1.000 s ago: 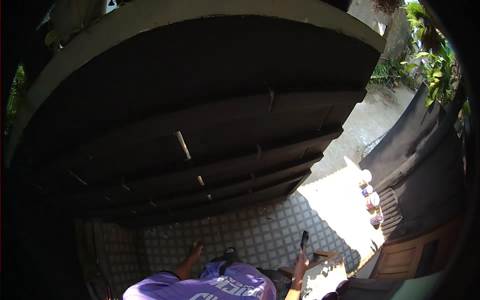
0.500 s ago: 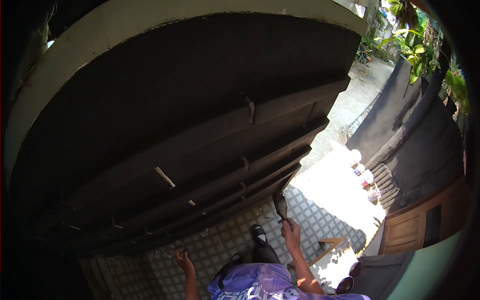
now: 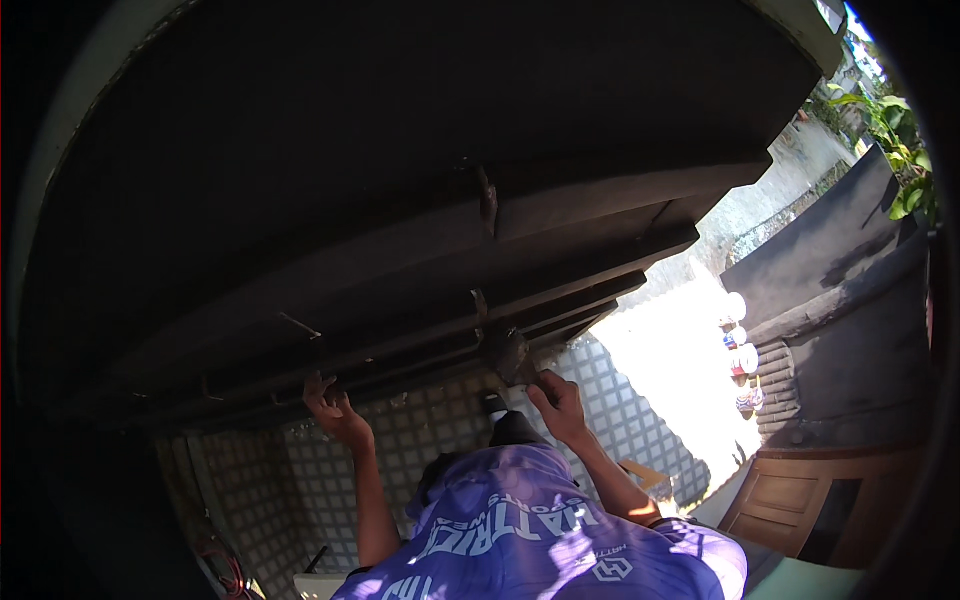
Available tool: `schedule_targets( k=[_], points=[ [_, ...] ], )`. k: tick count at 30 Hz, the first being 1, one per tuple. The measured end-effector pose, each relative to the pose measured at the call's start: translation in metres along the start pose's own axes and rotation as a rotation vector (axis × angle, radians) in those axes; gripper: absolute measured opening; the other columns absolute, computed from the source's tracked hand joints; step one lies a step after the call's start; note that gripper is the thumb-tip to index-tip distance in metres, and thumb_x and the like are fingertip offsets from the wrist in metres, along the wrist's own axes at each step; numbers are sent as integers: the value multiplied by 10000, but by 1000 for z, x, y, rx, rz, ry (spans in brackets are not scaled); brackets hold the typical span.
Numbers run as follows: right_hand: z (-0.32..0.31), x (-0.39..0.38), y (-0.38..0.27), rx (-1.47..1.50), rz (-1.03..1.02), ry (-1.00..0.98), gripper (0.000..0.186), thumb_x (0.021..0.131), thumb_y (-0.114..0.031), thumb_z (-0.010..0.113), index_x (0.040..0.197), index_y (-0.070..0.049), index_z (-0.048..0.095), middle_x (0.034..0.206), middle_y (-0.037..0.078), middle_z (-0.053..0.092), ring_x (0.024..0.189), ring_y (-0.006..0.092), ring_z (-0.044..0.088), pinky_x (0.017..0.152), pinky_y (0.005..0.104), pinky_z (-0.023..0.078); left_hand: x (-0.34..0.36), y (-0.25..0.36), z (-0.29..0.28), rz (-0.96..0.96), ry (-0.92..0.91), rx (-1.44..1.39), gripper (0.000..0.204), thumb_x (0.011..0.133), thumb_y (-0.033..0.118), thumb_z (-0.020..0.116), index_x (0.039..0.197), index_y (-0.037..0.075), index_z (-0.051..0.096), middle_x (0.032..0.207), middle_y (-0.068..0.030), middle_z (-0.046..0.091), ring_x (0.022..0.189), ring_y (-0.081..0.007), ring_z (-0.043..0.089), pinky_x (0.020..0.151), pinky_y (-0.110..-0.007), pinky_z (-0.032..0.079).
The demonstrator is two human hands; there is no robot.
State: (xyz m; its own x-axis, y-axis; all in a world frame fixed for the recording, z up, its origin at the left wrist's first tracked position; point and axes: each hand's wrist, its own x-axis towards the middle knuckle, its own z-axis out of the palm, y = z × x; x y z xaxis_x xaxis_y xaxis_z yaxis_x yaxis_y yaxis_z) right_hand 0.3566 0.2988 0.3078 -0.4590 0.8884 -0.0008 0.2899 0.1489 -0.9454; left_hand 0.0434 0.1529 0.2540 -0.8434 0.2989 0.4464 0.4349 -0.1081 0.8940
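Note:
My right hand (image 3: 560, 405) is closed round the end of a trowel-like tool (image 3: 514, 358) with a dark, flat blade. The blade lies close to the lower ledges of a dark stepped wall (image 3: 620, 205); shadow hides whether it touches. To the left, my left hand (image 3: 338, 412) is raised near the same wall with its fingers apart and nothing in it. Small strips stick out from the wall, among them a brownish one (image 3: 487, 200) on the upper ledge, a shorter one (image 3: 479, 305) below it and a thin pale one (image 3: 300, 325) above my left hand.
Checkered tile floor (image 3: 620, 400) lies beneath me, with a sunlit patch at the right. Several pale containers (image 3: 738, 340) stand in a row along a grey wall (image 3: 840, 270). A brown wooden door (image 3: 785, 495) is at the lower right, and green leaves (image 3: 900, 140) hang beyond.
My right hand has moved up and left, bringing the tool to the lower ledges. My left hand has risen toward the wall. The view has shifted, with more of my shirt showing.

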Motion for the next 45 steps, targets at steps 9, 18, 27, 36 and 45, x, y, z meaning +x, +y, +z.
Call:
schedule_targets(
  k=[9, 18, 27, 36, 45],
  points=[
    [8, 6, 17, -8, 40, -44, 290, 950, -266, 562, 879, 12, 607, 649, 160, 566, 583, 243, 551, 565, 369, 406, 7, 32, 22, 463, -335, 620, 288, 862, 62, 548, 1149, 43, 569, 1273, -118, 569, 1156, -267, 538, 955, -415, 396],
    [29, -38, 58, 227, 387, 57, 367, 1004, -356, 491, 825, -39, 538, 600, -43, 422, 547, 49, 387, 493, 257, 301, -34, 4, -57, -10, -424, 518, 294, 789, 15, 602, 1080, 53, 591, 1051, -82, 652, 950, -246, 614, 867, -384, 446],
    [67, -71, 69, 127, 426, 35, 347, 1019, -337, 473, 943, -18, 585, 582, -63, 388, 481, 30, 328, 440, 233, 254, -89, 4, -128, -115, -462, 530, 269, 799, 38, 618, 1066, 44, 592, 990, -102, 630, 875, -257, 605, 786, -364, 463],
    [84, -45, 49, 365, 314, 333, 319, 1014, -316, 495, 1114, -28, 588, 559, -69, 371, 466, 35, 317, 432, 230, 235, -127, -1, -208, -263, -348, 583, 242, 824, 12, 579, 1065, 22, 589, 978, -108, 630, 895, -252, 607, 750, -357, 450],
    [87, 47, 74, 307, 83, 555, 348, 1013, -284, 481, 943, 34, 605, 601, -47, 378, 582, 56, 313, 510, 278, 269, -132, 11, -222, -220, -334, 566, 220, 817, 8, 561, 1033, 12, 596, 987, -123, 637, 891, -279, 602, 773, -361, 463]
  ],
)
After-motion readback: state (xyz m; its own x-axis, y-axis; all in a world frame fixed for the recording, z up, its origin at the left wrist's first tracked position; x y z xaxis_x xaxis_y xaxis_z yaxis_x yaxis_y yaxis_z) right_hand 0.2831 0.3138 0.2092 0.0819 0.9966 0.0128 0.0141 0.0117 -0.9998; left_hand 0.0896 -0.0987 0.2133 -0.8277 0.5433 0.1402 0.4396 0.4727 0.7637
